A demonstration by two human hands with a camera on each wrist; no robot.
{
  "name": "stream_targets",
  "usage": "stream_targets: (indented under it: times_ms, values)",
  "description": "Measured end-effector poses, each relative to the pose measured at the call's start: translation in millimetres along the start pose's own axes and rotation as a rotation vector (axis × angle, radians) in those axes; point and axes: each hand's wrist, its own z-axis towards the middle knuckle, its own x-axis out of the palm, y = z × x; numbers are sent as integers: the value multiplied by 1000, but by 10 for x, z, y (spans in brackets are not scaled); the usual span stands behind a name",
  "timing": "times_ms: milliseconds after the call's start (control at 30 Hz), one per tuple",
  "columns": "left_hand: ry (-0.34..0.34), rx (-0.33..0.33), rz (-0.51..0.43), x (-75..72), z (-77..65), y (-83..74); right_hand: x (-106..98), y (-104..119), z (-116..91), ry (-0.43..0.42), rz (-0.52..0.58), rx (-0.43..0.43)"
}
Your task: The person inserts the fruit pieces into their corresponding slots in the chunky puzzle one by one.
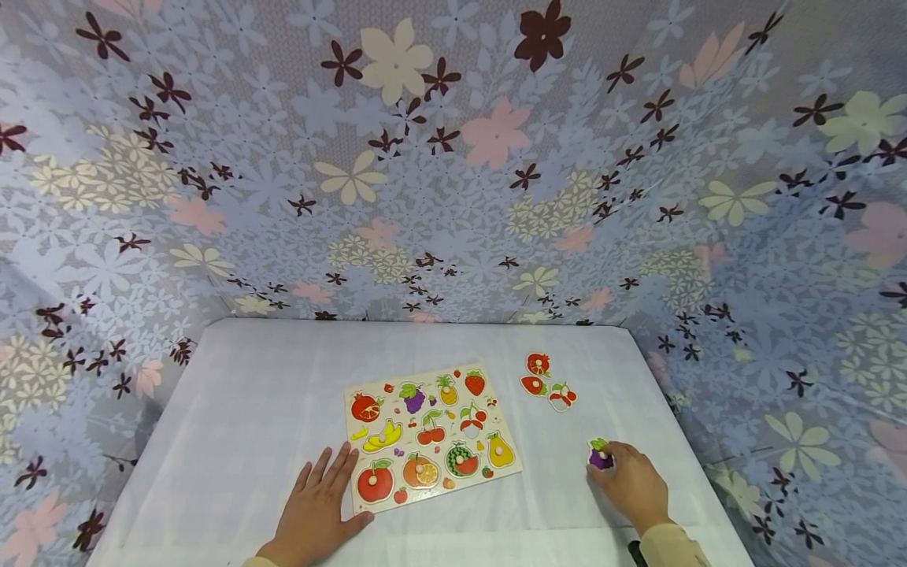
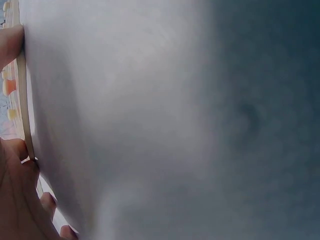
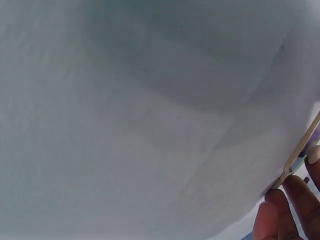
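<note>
A wooden fruit puzzle board [image 1: 439, 488] lies on the table, slightly turned, with pictures such as an apple, bananas and a pear. My left hand [image 1: 316, 504] rests with fingers extended at its lower left corner, and in the left wrist view fingers touch the board's edge [image 2: 22, 95]. To the right of the board, my right hand [image 1: 635, 484] pinches a grape puzzle piece [image 1: 599, 457] with a small pale knob. That piece's thin wooden edge [image 3: 299, 150] shows between the fingers in the right wrist view; whether it touches the table I cannot tell.
Beyond the right hand lie a pomegranate piece [image 1: 538, 364], a strawberry piece [image 1: 533, 386] and a cherry piece [image 1: 563, 398], close together. A white cloth covers the table [image 1: 262, 394]. Flowered fabric [image 1: 453, 213] hangs behind it and along both sides.
</note>
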Motion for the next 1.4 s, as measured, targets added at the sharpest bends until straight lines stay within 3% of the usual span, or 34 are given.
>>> stream_targets:
  times_ms: [700, 1067, 1400]
  values:
    - [2, -8, -22, -12, 6, -4, -3, 41, 92, 14, -46, 5]
    - [-23, -1, -20, 35, 9, 34, -66, 210, 185, -20, -46, -89]
    - [-32, 7, -7, 73, 12, 48, -96, 499, 273, -47, -18, -169]
